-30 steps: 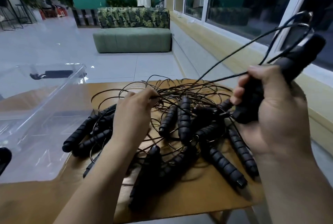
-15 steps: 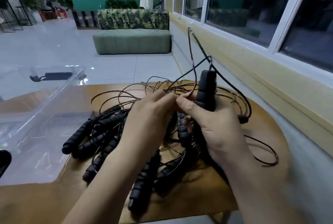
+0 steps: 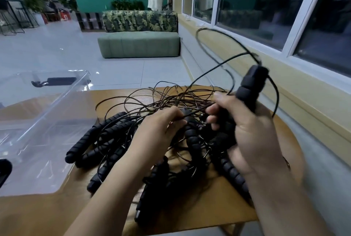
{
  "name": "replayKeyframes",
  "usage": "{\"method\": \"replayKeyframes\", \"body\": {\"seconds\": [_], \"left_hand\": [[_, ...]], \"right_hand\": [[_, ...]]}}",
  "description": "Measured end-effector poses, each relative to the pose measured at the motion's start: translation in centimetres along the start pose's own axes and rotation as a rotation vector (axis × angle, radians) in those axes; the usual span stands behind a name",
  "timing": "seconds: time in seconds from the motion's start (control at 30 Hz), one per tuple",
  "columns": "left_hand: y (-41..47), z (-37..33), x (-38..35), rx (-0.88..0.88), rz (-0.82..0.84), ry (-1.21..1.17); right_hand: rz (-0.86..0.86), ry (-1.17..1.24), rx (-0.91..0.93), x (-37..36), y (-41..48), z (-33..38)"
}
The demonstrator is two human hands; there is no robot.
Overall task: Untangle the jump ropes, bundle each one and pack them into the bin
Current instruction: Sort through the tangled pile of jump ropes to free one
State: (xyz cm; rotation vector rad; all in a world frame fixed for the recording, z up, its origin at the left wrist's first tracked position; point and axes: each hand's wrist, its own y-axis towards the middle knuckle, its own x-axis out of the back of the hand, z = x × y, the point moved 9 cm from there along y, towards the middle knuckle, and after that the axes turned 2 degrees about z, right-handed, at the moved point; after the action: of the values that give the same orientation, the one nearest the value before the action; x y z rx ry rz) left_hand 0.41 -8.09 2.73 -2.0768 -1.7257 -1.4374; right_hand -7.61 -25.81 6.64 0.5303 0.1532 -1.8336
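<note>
Black foam is sticking up out of the person's right hand [image 3: 252, 137]. That arm is reaching in from the lower right, the forearm angling up over the table edge. The wrist is cocked back and the fingers are curling tight around a jump-rope handle [image 3: 251, 85]. They are holding it raised above the heap, tilting up and to the right. From the handle's top end a thin black cable [image 3: 214, 68] is looping out high to the left and falling back into the tangle.

The left hand [image 3: 157, 133] is coming in from the bottom centre, palm down, hovering low over the middle of the pile. Its fingertips are bunching together and pinching a strand of cable just beside the right hand's fingers. Motion blur is softening the right hand.

The tangled jump ropes [image 3: 117, 140] are lying on the wooden table [image 3: 218, 211], their ribbed black handles fanning out under and to the left of both hands. The clear plastic bin [image 3: 49, 118] is standing at the table's left side, just beside the heap.
</note>
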Motion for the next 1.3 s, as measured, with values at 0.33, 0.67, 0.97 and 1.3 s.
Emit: {"method": "replayKeyframes", "body": {"seconds": [0.33,0.67,0.97,1.3], "left_hand": [[0.1,1.5,4.4,-0.025,-0.225,0.0],[-0.2,-4.7,3.5,-0.267,-0.247,0.22],[-0.7,-3.1,2.2,-0.198,-0.157,0.132],[-0.8,-3.6,2.9,-0.111,-0.179,-0.049]], "right_hand": [[-0.056,0.178,0.021,2.2,1.4,1.3],[0.285,0.007,-0.017,-2.9,-0.1,-1.6],[0.265,-0.336,0.08,-2.2,0.6,-1.9],[0.287,-0.555,0.156,-2.3,1.0,-3.1]]}}
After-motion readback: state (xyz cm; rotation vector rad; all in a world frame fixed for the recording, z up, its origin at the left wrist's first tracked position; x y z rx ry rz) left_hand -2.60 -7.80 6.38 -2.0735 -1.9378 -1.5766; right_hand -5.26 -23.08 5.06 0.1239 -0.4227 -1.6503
